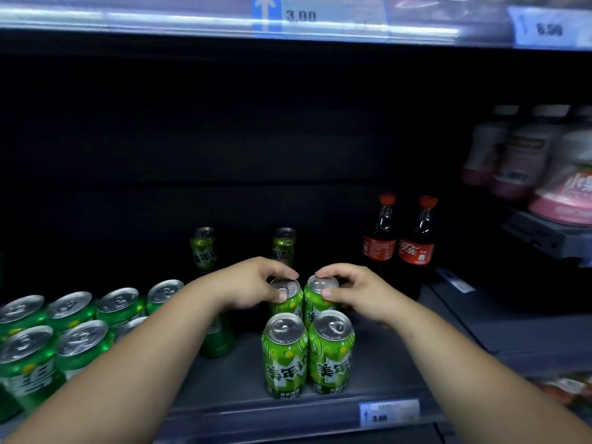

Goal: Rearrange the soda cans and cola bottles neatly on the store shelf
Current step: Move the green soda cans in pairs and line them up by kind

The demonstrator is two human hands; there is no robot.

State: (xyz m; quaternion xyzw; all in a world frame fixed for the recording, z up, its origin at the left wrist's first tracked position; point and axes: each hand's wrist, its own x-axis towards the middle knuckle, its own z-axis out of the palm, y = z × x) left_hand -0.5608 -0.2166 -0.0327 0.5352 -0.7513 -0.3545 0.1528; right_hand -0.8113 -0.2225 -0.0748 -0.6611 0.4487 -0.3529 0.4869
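Observation:
Two light green cans (285,354) (331,350) stand side by side at the shelf's front edge. Right behind them stand two more of the same kind. My left hand (253,283) grips the left rear can (288,298) by its top rim. My right hand (352,290) grips the right rear can (315,299) the same way. Two further light green cans (203,248) (283,246) stand deep in the dark shelf. Two cola bottles (379,241) (418,248) with red caps stand at the right rear.
Several darker green cans (73,328) fill the left of the shelf in rows; one (217,339) stands partly behind my left forearm. Pink-labelled bottles (525,158) sit on a higher shelf at the right. A price strip (389,411) runs along the shelf's front edge.

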